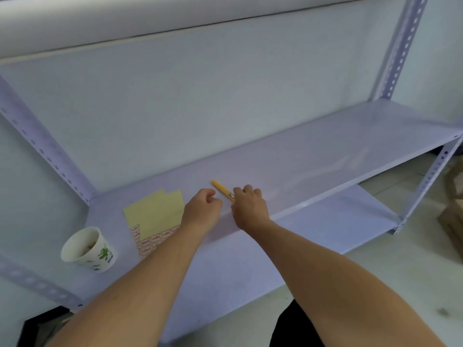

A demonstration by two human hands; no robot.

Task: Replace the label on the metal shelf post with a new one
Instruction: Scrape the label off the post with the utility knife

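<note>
We reach both arms out over the shelf (300, 156). Our right hand (249, 209) lies knuckles up on the near end of a yellow pen (221, 189), its fingers curled down around the barrel; the pen's far end points away to the left, flat on the shelf. Our left hand (201, 209) hovers just left of the pen, its fingers curled into a loose fist; we cannot tell whether it holds anything. Left of it lies the label sheet (152, 216), pale yellow, with rows of pink labels along its near edge. A paper cup (87, 249) stands near left. Perforated posts rise at the far left (42, 146) and far right (400, 46); we cannot make out a label on either.
</note>
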